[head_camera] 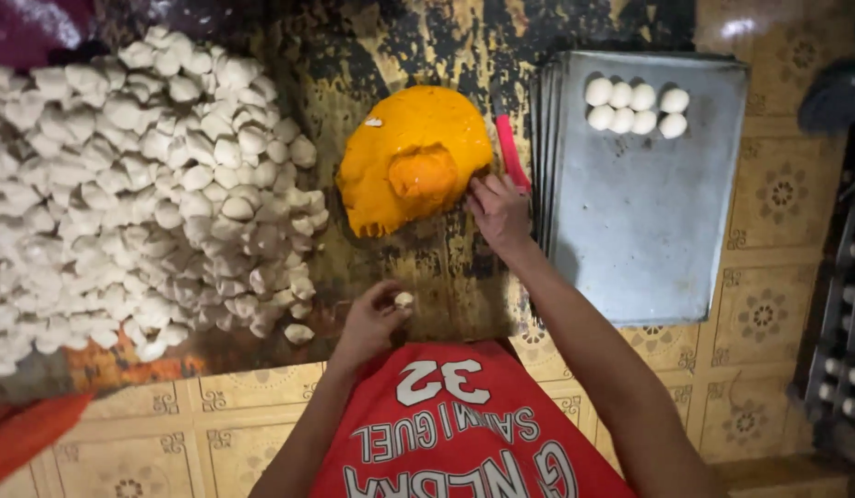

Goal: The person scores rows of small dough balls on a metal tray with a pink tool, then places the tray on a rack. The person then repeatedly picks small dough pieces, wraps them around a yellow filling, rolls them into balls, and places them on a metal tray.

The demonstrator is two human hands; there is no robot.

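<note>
the left hand [370,323] is pinching a small dough piece [404,300]; the right hand [498,210] is closing its fingers on the orange filling [411,159] beside the tray [644,231].

A dark, worn work surface [418,267] is filling the upper middle of the view, its top looking scuffed and blotched with yellowish patches showing through the black. Below and to the right of it, a tiled floor [769,314] is spreading out, its cream and tan tiles carrying ornate brown flower-like motifs and corner scrolls. A bright glare is shining off the tiles near the top right, hinting at overhead light. Along the right edge a dark metal rack [843,341] is standing, its shelves holding rows of pale round shapes too small to tell. At the bottom left, an orange-red cloth [22,433] is lying over the floor.
</note>
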